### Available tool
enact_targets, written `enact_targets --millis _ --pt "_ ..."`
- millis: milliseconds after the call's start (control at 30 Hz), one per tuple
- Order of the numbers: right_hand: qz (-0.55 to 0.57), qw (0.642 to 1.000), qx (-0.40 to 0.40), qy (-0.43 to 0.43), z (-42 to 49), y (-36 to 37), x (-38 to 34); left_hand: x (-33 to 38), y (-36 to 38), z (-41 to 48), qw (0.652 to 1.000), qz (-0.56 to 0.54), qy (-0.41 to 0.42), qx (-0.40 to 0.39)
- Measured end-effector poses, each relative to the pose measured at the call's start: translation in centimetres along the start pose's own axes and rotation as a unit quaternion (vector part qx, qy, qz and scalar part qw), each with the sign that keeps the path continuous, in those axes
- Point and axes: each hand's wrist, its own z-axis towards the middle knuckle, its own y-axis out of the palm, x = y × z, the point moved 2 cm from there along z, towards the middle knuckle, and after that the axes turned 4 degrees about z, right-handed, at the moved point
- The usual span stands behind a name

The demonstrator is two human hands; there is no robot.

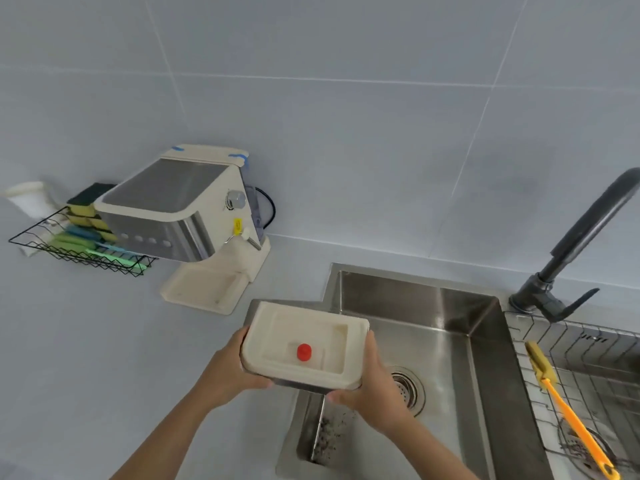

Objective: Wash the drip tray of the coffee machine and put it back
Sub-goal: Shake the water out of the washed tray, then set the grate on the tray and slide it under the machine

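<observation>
A cream drip tray (304, 344) with a small red float (304, 352) in it is held level over the left rim of the steel sink (450, 344). My left hand (227, 370) grips its left end and my right hand (377, 382) grips its right end from below. The cream and steel coffee machine (180, 216) stands on the counter at the back left, and its cream base (204, 287) shows an open slot with no tray in it.
A black wire rack (69, 251) with sponges sits left of the machine. A black tap (575, 251) rises at the right. An orange-handled brush (568, 414) lies on a wire drainer over the right basin. Dark grit lies in the sink's front left corner.
</observation>
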Motion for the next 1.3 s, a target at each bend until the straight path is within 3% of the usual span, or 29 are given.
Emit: enact_targets --millis 367,700,1067,1167,1300 --pt "-0.042 0.992 0.015 0.114 1.1 12.9 -3.3 -11.0 -6.5 1.3 0.998 0.035 0.006 -0.050" --pt "-0.106 0.979 -0.001 0.173 1.3 16.5 -3.3 -14.5 -7.4 2.4 0.994 0.070 0.006 -0.082" --pt "-0.112 0.971 -0.040 0.207 1.8 15.0 -3.6 -13.2 -7.8 3.9 0.978 0.167 -0.034 -0.122" --pt "-0.096 0.974 0.017 0.204 3.3 12.7 -3.3 -9.6 -8.7 5.5 0.975 0.185 -0.052 -0.112" --pt "-0.044 0.960 0.086 0.261 7.4 9.1 -2.0 -4.7 -8.1 8.8 0.980 0.165 0.038 -0.105"
